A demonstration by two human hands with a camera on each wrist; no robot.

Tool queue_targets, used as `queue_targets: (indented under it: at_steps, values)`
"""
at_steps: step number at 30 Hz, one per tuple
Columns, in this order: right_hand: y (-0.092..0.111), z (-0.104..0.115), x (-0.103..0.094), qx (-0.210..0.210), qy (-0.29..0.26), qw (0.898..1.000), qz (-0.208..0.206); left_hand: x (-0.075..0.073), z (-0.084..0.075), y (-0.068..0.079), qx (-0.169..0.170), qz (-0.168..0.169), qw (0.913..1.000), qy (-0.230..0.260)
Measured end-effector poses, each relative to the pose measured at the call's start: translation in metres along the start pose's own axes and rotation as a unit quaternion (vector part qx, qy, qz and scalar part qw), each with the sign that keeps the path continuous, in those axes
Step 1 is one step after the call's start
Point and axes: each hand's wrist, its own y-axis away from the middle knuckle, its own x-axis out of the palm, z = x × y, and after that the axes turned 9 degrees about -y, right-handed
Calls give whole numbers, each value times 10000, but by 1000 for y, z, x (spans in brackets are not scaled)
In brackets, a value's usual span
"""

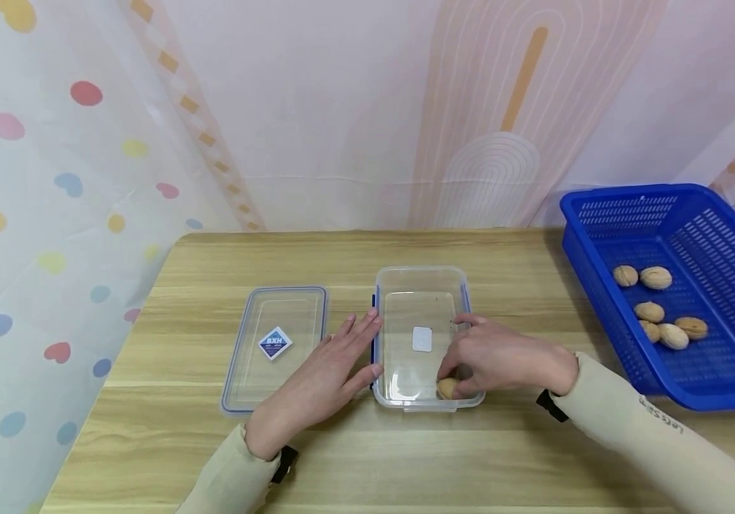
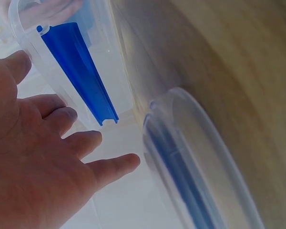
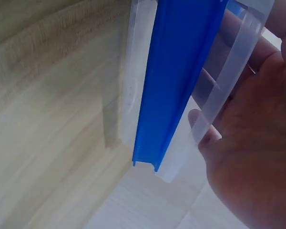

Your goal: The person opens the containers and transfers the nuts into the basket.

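A clear plastic food container (image 1: 406, 310) with blue side clips stands uncovered on the table. Inside its near right corner, my right hand (image 1: 499, 353) pinches a walnut (image 1: 447, 388) between thumb and fingers, low by the container's floor. The walnut is hidden in the right wrist view, where the blue clip (image 3: 176, 71) hangs beside the hand. My left hand (image 1: 325, 382) rests its extended fingers against the container's left rim; in the left wrist view those fingers lie beside the other blue clip (image 2: 78, 71). Left of the container lies its clear lid (image 1: 277, 385), partly behind the left hand.
A blue slotted basket (image 1: 599, 321) stands at the right with several walnuts (image 1: 656, 278) in it. The lid bears a blue and white label (image 1: 275, 343). A patterned cloth (image 1: 342, 128) hangs along the back and left of the wooden table (image 1: 367, 464).
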Motion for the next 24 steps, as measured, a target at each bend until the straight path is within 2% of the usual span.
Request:
queue_targets:
  at_steps: [16, 24]
  values:
    - [10, -10, 6, -559, -459, 9918, -1057, 2, -1, -2, 12, -41, 10000, 20]
    - [19, -3, 6, -366, -768, 9828, -1637, 3, 0, -1, -5, -74, 10000, -6]
